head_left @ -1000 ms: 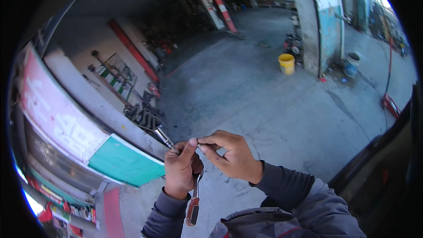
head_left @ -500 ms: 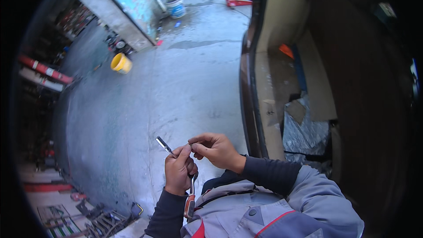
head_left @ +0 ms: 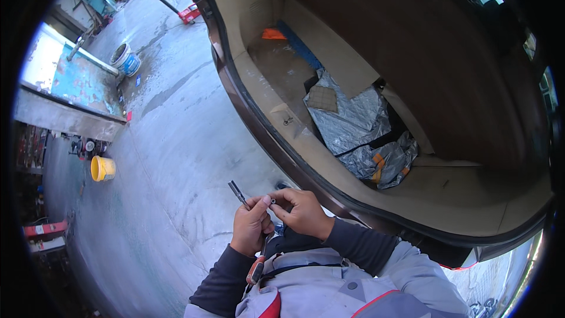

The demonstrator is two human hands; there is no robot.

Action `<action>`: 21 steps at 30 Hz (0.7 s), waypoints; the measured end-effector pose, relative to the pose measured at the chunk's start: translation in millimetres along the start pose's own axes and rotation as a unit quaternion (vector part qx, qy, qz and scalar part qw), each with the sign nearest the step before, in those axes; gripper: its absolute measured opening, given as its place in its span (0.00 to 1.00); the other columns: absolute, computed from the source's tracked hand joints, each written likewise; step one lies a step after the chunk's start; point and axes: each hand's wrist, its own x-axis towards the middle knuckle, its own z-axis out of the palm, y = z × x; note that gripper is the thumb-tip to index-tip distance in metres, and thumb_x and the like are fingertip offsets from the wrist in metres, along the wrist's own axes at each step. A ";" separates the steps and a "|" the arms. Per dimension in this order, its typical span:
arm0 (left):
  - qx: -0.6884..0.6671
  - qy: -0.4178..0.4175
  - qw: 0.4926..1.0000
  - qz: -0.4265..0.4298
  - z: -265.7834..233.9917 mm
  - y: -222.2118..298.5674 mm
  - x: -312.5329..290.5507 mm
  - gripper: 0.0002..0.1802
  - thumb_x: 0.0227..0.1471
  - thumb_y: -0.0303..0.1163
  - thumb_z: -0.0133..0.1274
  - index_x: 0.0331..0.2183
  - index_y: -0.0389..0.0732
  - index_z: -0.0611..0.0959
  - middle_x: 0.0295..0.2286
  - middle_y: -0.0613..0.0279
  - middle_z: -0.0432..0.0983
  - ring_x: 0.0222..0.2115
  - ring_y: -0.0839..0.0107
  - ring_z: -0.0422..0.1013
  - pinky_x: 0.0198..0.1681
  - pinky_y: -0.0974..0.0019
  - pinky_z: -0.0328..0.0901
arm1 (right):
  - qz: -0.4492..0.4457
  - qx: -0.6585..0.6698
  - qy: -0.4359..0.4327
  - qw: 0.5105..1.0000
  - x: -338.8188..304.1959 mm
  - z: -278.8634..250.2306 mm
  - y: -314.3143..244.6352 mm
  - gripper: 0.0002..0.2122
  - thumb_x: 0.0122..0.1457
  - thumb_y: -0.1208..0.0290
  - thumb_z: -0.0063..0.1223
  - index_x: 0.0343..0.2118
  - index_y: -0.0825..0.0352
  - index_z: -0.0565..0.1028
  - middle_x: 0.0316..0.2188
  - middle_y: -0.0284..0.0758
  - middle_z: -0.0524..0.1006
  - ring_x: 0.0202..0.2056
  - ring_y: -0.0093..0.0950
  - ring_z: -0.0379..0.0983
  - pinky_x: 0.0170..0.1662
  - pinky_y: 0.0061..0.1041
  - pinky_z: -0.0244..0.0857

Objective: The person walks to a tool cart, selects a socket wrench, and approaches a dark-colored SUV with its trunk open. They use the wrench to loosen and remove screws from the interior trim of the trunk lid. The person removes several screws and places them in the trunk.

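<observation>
My left hand [head_left: 250,227] is closed round a socket wrench [head_left: 255,271], its orange-and-grey handle pointing down toward my jacket. The long metal socket [head_left: 237,193] sticks out past my left thumb, up and to the left. With its fingertips, my right hand [head_left: 307,215] pinches a small round metal piece [head_left: 273,201], which looks like a nut or bolt end. My left thumb tip is right beside that piece, and the two hands meet in front of my chest. Palms and curled fingers hide part of the wrench.
To the right gapes an open car trunk [head_left: 282,138] holding a crumpled silver sheet [head_left: 347,121], a beige pad [head_left: 322,99] and an orange item [head_left: 273,34]. On the concrete floor [head_left: 176,159] stand a yellow bucket [head_left: 103,168], a white-and-blue bucket [head_left: 125,60] and a red floor jack [head_left: 189,14].
My view has swung to the right, so more of the trunk shows and the buckets sit farther left. Both hands stay together, and the small metal piece has come into sight.
</observation>
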 end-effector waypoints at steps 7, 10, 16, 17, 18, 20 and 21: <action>0.071 0.032 0.994 -0.077 15.0 -3.9 54.2 0.11 0.63 0.38 0.56 0.38 0.40 0.77 0.14 0.79 0.52 0.11 0.83 0.48 0.17 0.73 0.50 | 0.022 -0.061 0.042 0.997 36.7 -25.6 69.6 0.11 0.57 0.68 0.61 0.40 0.68 0.80 0.31 0.40 0.81 0.31 0.35 0.80 0.35 0.32 0.73; 0.103 0.054 0.989 -0.096 22.3 11.7 96.4 0.12 0.64 0.37 0.55 0.39 0.38 0.77 0.14 0.78 0.52 0.11 0.83 0.47 0.16 0.73 0.48 | 0.093 -0.038 0.156 0.983 107.5 -53.9 134.4 0.10 0.56 0.68 0.61 0.35 0.69 0.81 0.29 0.42 0.81 0.31 0.36 0.80 0.36 0.32 0.73; 0.129 0.076 0.977 -0.155 22.6 33.4 160.4 0.11 0.65 0.35 0.51 0.37 0.36 0.76 0.14 0.78 0.52 0.10 0.82 0.47 0.15 0.72 0.46 | 0.117 -0.200 0.229 0.946 292.2 -123.5 264.7 0.10 0.53 0.66 0.58 0.32 0.69 0.80 0.31 0.48 0.80 0.35 0.49 0.78 0.40 0.41 0.72; 0.111 0.085 0.976 -0.165 19.1 34.7 168.4 0.10 0.65 0.35 0.51 0.37 0.36 0.76 0.13 0.77 0.53 0.10 0.82 0.48 0.14 0.72 0.46 | 0.098 -0.222 0.225 0.944 321.9 -130.9 280.5 0.10 0.54 0.67 0.58 0.32 0.70 0.80 0.31 0.50 0.80 0.36 0.49 0.78 0.41 0.42 0.72; 0.125 0.092 0.976 -0.154 14.9 34.5 175.4 0.10 0.64 0.34 0.52 0.37 0.36 0.76 0.13 0.76 0.54 0.09 0.81 0.49 0.13 0.71 0.46 | 0.104 -0.240 0.219 0.940 349.4 -136.3 294.6 0.10 0.54 0.67 0.57 0.32 0.71 0.80 0.31 0.51 0.80 0.37 0.50 0.78 0.42 0.43 0.72; 0.096 0.117 0.976 -0.158 5.0 32.7 188.0 0.10 0.64 0.33 0.52 0.36 0.36 0.76 0.12 0.75 0.56 0.08 0.80 0.51 0.12 0.71 0.48 | 0.125 -0.280 0.188 0.933 403.0 -143.1 318.8 0.11 0.56 0.68 0.56 0.33 0.72 0.80 0.32 0.52 0.80 0.37 0.50 0.79 0.43 0.44 0.73; 0.085 0.134 0.974 -0.160 0.0 30.7 193.8 0.10 0.64 0.34 0.53 0.35 0.36 0.76 0.12 0.75 0.57 0.08 0.80 0.51 0.12 0.70 0.48 | 0.147 -0.300 0.171 0.927 427.2 -145.7 329.5 0.11 0.57 0.68 0.55 0.34 0.72 0.80 0.32 0.53 0.80 0.37 0.50 0.79 0.43 0.45 0.73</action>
